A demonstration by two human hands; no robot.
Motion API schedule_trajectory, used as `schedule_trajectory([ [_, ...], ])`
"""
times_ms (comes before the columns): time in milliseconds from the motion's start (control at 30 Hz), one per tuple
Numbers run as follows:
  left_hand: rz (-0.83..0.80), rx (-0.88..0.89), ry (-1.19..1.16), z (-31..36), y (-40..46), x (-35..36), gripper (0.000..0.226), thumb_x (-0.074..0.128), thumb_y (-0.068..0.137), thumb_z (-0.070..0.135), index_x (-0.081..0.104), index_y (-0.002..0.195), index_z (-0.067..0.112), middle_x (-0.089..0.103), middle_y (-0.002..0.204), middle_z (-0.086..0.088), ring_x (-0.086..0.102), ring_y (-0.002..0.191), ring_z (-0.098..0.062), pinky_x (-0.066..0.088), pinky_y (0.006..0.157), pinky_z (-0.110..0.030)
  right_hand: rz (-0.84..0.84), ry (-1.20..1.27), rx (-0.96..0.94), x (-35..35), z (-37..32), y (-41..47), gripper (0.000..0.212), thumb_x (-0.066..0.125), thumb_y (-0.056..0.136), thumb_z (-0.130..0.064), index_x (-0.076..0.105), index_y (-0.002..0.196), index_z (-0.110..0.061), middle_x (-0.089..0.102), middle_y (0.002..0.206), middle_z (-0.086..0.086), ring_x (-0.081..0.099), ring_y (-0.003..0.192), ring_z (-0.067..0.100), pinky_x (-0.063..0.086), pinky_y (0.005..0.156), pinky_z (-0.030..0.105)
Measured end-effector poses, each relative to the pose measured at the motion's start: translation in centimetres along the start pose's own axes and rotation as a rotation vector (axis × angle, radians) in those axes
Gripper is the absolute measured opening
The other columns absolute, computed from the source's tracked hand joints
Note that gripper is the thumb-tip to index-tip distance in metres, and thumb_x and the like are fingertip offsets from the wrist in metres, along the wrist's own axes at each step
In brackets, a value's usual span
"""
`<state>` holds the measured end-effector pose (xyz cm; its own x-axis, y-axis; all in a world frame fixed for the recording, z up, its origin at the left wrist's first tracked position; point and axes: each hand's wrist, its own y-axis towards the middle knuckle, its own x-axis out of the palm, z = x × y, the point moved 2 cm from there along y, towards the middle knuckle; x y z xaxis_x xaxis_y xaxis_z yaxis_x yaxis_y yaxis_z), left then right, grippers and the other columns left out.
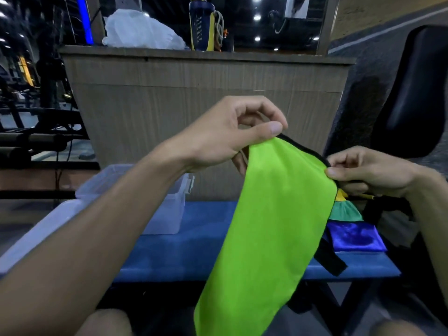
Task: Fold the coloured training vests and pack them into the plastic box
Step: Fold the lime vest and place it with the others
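Here, left hand (232,132) and right hand (368,170) both pinching the black-trimmed top edge of the green vest (271,226), stretched between them and hanging above the blue bench (189,253). Behind the left forearm, clear plastic box (169,214) on the bench; at right, blue vest (354,236) lying among other coloured ones.

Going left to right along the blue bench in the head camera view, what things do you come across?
Clear plastic box → green vest, held up by both hands → pile of coloured vests.
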<state>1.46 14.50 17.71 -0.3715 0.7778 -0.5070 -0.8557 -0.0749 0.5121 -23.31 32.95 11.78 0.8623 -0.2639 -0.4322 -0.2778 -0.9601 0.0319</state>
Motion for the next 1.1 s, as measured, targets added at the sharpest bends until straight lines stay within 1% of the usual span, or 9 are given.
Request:
schedule_trajectory([
  [167,0.128,0.0,-0.186,-1.9,2.1,0.1,0.011,0.06,0.101,0.011,0.065,0.11,0.005,0.059,0.089,-0.012,0.062,0.061,-0.018,0.053,0.044,-0.026,0.211,-0.175,0.095,-2.8,-5.2,3.0,0.028,0.064,0.09,-0.022,0.055,0.066,-0.011,0.036,0.048,0.002,0.026,0.038,0.012,0.015,0.039,0.02],
  [333,0.38,-0.16,-0.197,-8.5,3.8,-3.5,0.012,0.052,0.103,0.005,0.064,0.102,0.008,0.065,0.078,-0.007,0.066,0.051,-0.021,0.056,0.044,-0.032,0.581,-0.242,0.025,-1.3,-6.6,16.1,0.013,0.072,0.093,-0.016,0.062,0.085,-0.012,0.058,0.066,0.006,0.06,0.042,0.008,0.05,0.038,0.022],
  [433,0.457,-0.235,0.322,-15.9,3.6,-6.0,0.021,0.052,0.097,0.01,0.07,0.092,0.02,0.062,0.07,0.006,0.064,0.065,-0.02,0.055,0.063,-0.036,0.609,-0.269,0.035,3.1,-2.5,25.1,0.018,0.068,0.094,-0.008,0.06,0.077,-0.007,0.068,0.07,0.018,0.069,0.046,0.018,0.058,0.043,0.032],
  [567,0.09,-0.56,1.22,-24.6,1.5,-6.3,0.025,0.049,0.096,0.02,0.07,0.108,0.025,0.069,0.113,-0.003,0.054,0.112,-0.032,0.037,0.094,-0.042,0.564,-0.271,0.142,9.0,5.9,33.0,0.022,0.067,0.09,-0.006,0.064,0.069,-0.013,0.073,0.073,0.02,0.074,0.058,0.028,0.063,0.06,0.047],
  [667,-0.048,-0.569,1.47,-27.6,0.4,-5.4,0.026,0.052,0.092,0.019,0.068,0.113,0.021,0.055,0.125,-0.006,0.042,0.123,-0.034,0.031,0.107,-0.05,0.525,-0.264,0.161,12.5,12.1,36.7,0.02,0.071,0.089,-0.005,0.068,0.073,-0.018,0.073,0.078,0.017,0.072,0.058,0.026,0.063,0.056,0.042],
  [767,-0.089,-0.456,1.281,-28.0,-0.2,-2.6,0.03,0.05,0.092,0.011,0.065,0.116,0.021,0.056,0.119,-0.006,0.051,0.118,-0.031,0.044,0.094,-0.043,0.397,-0.306,0.124,14.9,15.5,38.1,0.011,0.073,0.089,-0.007,0.073,0.083,-0.016,0.07,0.079,0.011,0.067,0.06,0.012,0.058,0.063,0.028],
  [900,-0.268,-0.6,0.81,-31.7,-2.3,3.6,0.018,0.045,0.092,0.004,0.06,0.098,0.013,0.06,0.111,-0.01,0.062,0.104,-0.035,0.049,0.076,-0.043,0.282,-0.446,0.096,16.9,18.4,39.5,0.005,0.072,0.089,-0.013,0.076,0.087,-0.013,0.072,0.08,0.006,0.063,0.079,0.015,0.047,0.075,0.026],
  [1000,-0.379,-0.692,0.758,-36.0,-3.2,4.9,0.017,0.044,0.101,0.011,0.055,0.114,0.007,0.053,0.127,-0.015,0.058,0.115,-0.037,0.044,0.083,-0.042,0.27,-0.457,0.107,17.2,20.1,40.4,0.005,0.071,0.09,-0.015,0.075,0.087,-0.016,0.07,0.08,0.003,0.065,0.084,0.02,0.043,0.073,0.023],
  [1100,-0.399,-0.605,0.777,-37.3,-3.5,5.9,0.031,0.045,0.104,0.019,0.048,0.13,0.004,0.041,0.142,-0.016,0.049,0.126,-0.036,0.047,0.097,-0.047,0.29,-0.46,0.119,17.1,21.2,40.9,0.005,0.071,0.091,-0.018,0.076,0.091,-0.017,0.072,0.087,0.005,0.066,0.093,0.023,0.046,0.078,0.025],
])
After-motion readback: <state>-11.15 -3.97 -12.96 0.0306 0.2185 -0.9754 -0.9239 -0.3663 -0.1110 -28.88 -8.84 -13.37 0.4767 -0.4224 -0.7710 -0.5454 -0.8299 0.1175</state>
